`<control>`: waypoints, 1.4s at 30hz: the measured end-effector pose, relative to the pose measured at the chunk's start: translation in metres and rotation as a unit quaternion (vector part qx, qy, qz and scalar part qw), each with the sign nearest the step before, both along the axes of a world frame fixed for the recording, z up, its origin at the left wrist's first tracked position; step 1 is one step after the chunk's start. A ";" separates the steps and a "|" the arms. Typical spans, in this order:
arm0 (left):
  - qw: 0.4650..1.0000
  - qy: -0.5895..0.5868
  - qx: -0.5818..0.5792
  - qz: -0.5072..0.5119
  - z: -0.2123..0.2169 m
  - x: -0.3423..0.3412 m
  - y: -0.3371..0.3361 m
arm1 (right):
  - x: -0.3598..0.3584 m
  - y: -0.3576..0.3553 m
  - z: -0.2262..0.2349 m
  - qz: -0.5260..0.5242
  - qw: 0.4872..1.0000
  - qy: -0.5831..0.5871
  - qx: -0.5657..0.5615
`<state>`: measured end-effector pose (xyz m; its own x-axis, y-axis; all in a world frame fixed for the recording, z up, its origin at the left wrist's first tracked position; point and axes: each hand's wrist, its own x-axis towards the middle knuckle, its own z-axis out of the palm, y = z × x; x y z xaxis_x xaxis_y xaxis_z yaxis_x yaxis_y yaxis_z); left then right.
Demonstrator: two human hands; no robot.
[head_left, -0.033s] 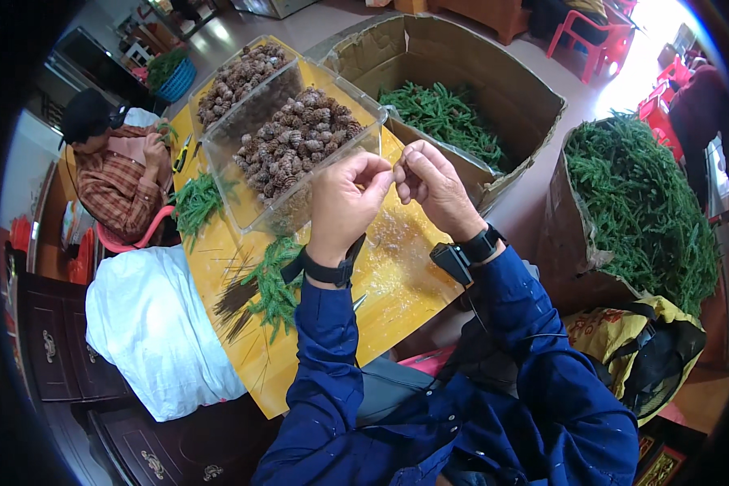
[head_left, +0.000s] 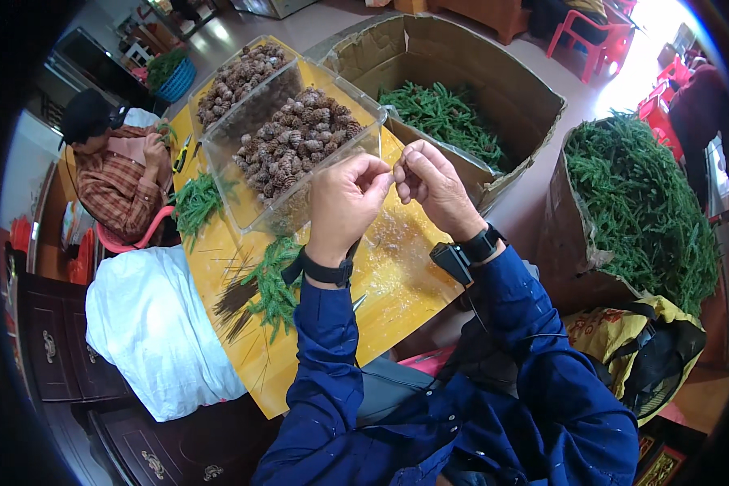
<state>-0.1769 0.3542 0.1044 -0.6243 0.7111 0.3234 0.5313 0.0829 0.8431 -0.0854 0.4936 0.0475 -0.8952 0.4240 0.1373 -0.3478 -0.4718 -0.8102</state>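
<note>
Left hand [head_left: 344,194] and right hand [head_left: 433,182] are pinching tightly, close together; whether they are gripping something tiny, I cannot tell. Pine cones [head_left: 292,138] are lying in the clear bin [head_left: 228,190], beyond and leftward, my left hand being nearer.

My sleeves [head_left: 328,340] are dark blue. Table [head_left: 271,381]: yellow. Pine cones [head_left: 296,142]: brown. Sprigs [head_left: 196,204] at its left edge: green. Co-worker's shirt [head_left: 115,193]: rust plaid.

left grip [head_left: 343,194] and right grip [head_left: 441,188] are pinched, close together.
</note>
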 end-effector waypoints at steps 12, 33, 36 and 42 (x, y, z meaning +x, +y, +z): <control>0.976 0.187 0.112 -0.016 -0.010 0.000 0.013 | -0.001 -0.001 -0.005 -0.003 1.000 -0.007 -0.011; 0.976 0.189 0.112 -0.002 -0.012 -0.001 0.012 | -0.004 0.017 -0.020 0.093 0.994 0.023 -0.044; 0.976 0.175 0.126 0.023 -0.021 0.002 -0.001 | -0.006 0.006 -0.014 0.129 0.989 0.018 -0.063; 0.988 0.099 0.070 0.097 -0.013 0.027 -0.049 | -0.002 -0.019 -0.013 0.165 0.986 0.007 -0.037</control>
